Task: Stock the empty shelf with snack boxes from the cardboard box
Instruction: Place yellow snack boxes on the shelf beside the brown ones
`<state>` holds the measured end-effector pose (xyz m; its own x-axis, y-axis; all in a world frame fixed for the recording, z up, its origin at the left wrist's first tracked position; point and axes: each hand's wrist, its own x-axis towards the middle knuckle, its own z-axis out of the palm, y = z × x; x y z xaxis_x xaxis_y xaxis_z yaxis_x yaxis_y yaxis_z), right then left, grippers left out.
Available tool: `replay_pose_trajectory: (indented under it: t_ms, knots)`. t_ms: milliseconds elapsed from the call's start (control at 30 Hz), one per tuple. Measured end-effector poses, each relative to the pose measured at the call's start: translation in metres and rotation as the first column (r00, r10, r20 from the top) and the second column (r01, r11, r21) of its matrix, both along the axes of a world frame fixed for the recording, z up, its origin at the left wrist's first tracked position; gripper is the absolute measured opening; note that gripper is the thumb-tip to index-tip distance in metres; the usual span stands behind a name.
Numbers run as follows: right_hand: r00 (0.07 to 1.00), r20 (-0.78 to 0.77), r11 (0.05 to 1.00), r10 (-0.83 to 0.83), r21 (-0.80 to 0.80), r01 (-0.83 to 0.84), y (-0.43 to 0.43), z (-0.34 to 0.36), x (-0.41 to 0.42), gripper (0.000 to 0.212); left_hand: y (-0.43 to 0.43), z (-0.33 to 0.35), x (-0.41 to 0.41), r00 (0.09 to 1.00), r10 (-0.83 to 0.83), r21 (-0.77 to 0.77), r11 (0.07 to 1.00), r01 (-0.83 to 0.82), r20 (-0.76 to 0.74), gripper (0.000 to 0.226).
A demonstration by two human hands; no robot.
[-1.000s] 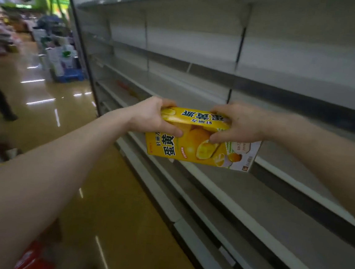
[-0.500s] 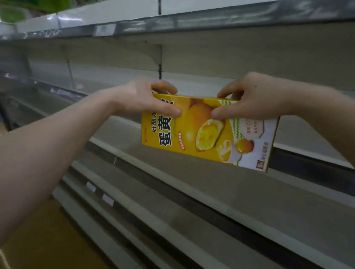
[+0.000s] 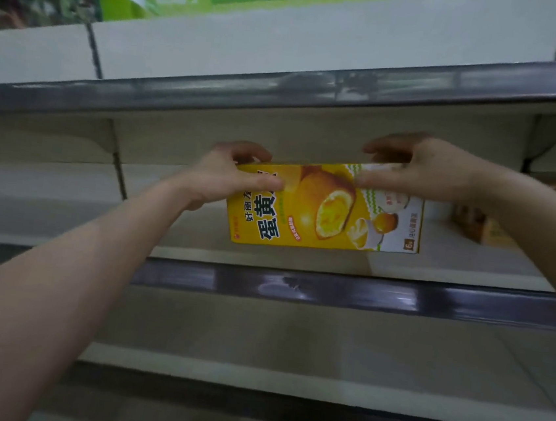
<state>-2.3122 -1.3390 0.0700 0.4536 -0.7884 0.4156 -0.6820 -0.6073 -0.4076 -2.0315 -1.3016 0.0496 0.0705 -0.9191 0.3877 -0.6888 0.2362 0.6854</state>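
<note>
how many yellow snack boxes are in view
1: the yellow snack box, gripped at its top by left hand and right hand. Blurred brownish packs at far right could be others.

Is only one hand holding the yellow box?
No, the left hand and the right hand both grip the top of the yellow box.

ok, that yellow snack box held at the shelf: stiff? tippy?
Probably stiff: the yellow cardboard snack box shows straight edges though the left hand and right hand pinch only its top edge. Likely light, given that fingertip hold. Broad face upright, so it may tip on the grey metal shelf.
</note>
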Motion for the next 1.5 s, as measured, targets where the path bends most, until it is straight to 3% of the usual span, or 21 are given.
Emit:
replay_pose_trajectory:
  t_ms: [133, 233, 300, 400, 467, 533, 633, 700, 800, 867, 967, 1100, 1167, 1300, 1400, 1433, 1500]
  knots:
    - [0.895, 0.443, 0.967, -0.047, 0.244, -0.069, -0.003, -0.036, -0.020, 0.077, -0.018, -0.004, -0.001, 0.982, -0.028, -0.044, 0.999, 0.020, -0.188, 0.035]
    - [0.884, 0.455, 0.904, -0.104, 0.415, -0.107, -0.003, -0.066, -0.022, 0.063, -0.030, -0.006, -0.005, 0.941, -0.060, -0.040, 0.998, 0.050, -0.332, 0.040]
    - [0.863, 0.482, 0.878, -0.153, 0.467, -0.105, -0.004, -0.076, -0.022, 0.055, -0.035, -0.009, -0.008, 0.912, -0.099, 0.061, 0.989, 0.133, -0.398, 0.037]
    - [0.834, 0.512, 0.885, -0.207, 0.461, -0.063, -0.009, -0.075, -0.024, 0.059, -0.038, -0.020, -0.007, 0.767, -0.206, 0.168, 0.911, 0.377, -0.607, 0.023]
    - [0.822, 0.503, 0.879, -0.268, 0.477, -0.006, -0.014, -0.072, -0.026, 0.068, -0.043, -0.031, -0.001, 0.676, -0.230, 0.130, 0.890, 0.437, -0.700, 0.045]
    - [0.781, 0.514, 0.838, -0.356, 0.545, 0.024, -0.016, -0.068, -0.030, 0.073, -0.048, -0.039, 0.004, 0.694, -0.238, 0.148, 0.882, 0.448, -0.680, 0.053]
    - [0.743, 0.554, 0.776, -0.376, 0.626, -0.074, -0.014, -0.060, -0.038, 0.052, -0.050, -0.040, 0.001, 0.715, -0.101, 0.285, 0.871, 0.400, -0.692, 0.020]
    - [0.735, 0.616, 0.787, -0.284, 0.587, -0.188, -0.014, -0.057, -0.044, 0.047, -0.051, -0.040, -0.002, 0.716, 0.019, 0.375, 0.861, 0.343, -0.698, 0.022]
    - [0.799, 0.594, 0.783, -0.094, 0.539, -0.309, -0.013, -0.053, -0.048, 0.055, -0.051, -0.040, -0.003, 0.771, 0.094, 0.457, 0.847, 0.271, -0.630, 0.033]
    - [0.886, 0.461, 0.840, -0.038, 0.495, -0.221, -0.012, -0.053, -0.047, 0.051, -0.052, -0.041, -0.001, 0.830, 0.156, 0.532, 0.825, 0.189, -0.536, 0.037]
    - [0.939, 0.322, 0.911, -0.120, 0.411, -0.024, -0.015, -0.052, -0.044, 0.035, -0.057, -0.040, -0.002, 0.884, 0.165, 0.580, 0.803, 0.136, -0.437, 0.040]
    - [0.934, 0.217, 0.887, -0.284, 0.429, 0.170, -0.021, -0.048, -0.039, 0.050, -0.061, -0.041, -0.006, 0.864, 0.137, 0.561, 0.806, 0.187, -0.484, 0.055]
    - [0.912, 0.223, 0.879, -0.345, 0.418, 0.230, -0.024, -0.047, -0.036, 0.058, -0.063, -0.043, -0.008, 0.809, 0.085, 0.505, 0.818, 0.277, -0.581, 0.065]
    - [0.823, 0.441, 0.847, -0.359, 0.524, 0.089, -0.030, -0.048, -0.032, 0.071, -0.061, -0.039, -0.021, 0.695, 0.041, 0.357, 0.879, 0.317, -0.718, 0.061]
    - [0.830, 0.449, 0.835, -0.332, 0.549, 0.037, -0.031, -0.049, -0.023, 0.062, -0.059, -0.032, -0.035, 0.585, 0.064, 0.229, 0.949, 0.214, -0.809, 0.042]
    - [0.819, 0.474, 0.830, -0.323, 0.558, 0.004, -0.030, -0.049, -0.020, 0.055, -0.059, -0.031, -0.037, 0.592, 0.068, 0.222, 0.956, 0.191, -0.803, 0.041]
    - [0.795, 0.533, 0.810, -0.291, 0.579, -0.092, -0.027, -0.050, -0.016, 0.044, -0.060, -0.033, -0.040, 0.651, 0.126, 0.291, 0.944, 0.153, -0.749, 0.062]
